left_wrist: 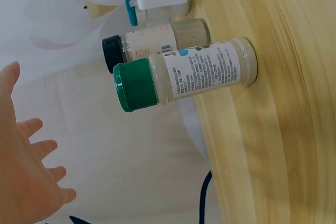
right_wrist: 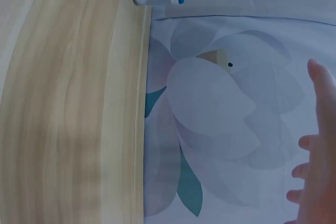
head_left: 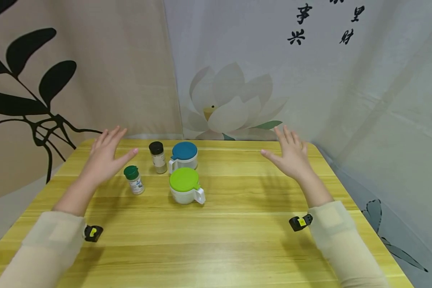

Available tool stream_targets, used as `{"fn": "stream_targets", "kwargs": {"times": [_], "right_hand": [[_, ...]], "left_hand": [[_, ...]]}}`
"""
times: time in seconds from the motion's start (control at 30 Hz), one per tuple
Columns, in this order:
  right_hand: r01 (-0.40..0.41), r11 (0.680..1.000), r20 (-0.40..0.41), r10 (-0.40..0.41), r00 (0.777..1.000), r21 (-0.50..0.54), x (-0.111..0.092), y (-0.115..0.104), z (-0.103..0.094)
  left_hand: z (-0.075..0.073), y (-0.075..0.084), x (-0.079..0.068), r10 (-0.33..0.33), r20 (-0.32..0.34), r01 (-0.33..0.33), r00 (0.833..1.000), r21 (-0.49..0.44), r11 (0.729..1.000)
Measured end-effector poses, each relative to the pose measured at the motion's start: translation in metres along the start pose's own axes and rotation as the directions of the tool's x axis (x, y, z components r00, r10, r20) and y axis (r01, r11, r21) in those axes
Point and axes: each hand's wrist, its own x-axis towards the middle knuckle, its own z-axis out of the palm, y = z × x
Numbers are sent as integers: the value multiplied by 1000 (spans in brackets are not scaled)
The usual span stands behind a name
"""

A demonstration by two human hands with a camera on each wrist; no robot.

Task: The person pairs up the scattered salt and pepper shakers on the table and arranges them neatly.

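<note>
Green-capped shaker (head_left: 134, 180): upright on the table (head_left: 237, 248), near the left hand (head_left: 108, 158) but untouched; its flat base probably keeps it steady.
Left hand: fingers spread, holding nothing.
Right hand (head_left: 291, 158): likewise.
Shaker's label (left_wrist: 202, 69): dense print, distinct only from the left wrist.
Lime-lidded jar (head_left: 185, 186): head view only.

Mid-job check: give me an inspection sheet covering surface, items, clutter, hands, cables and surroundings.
Surface: wood-grain table; no spills seen.
Job's things: green-capped jar, black-capped jar, blue-lidded cup and lime-lidded cup; all upright, tops on.
Clutter: nothing seen.
Hands: left hand and right hand raised, fingers spread, holding nothing; left nearest the green-capped jar.
Cables: nothing seen.
Surroundings: printed cloth behind the table.
</note>
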Motion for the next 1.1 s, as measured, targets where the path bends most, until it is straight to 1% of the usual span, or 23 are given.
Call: {"fn": "stream_targets", "kwargs": {"times": [0.33, 0.83, 1.1], "right_hand": [[5, 999, -14, -4, 1000, 45, -8, -8, 8], [17, 989, -68, -8, 998, 144, -20, -17, 23], [39, 981, -90, -22, 996, 192, -25, -24, 30]], "left_hand": [[3, -2, -4, 0, -30, -1, 1000, -38, 999], [3, 3, -13, -12, -82, 2, 997, -128, 992], [6, 4, -16, -28, -87, 11, 996, -189, 982]]}}
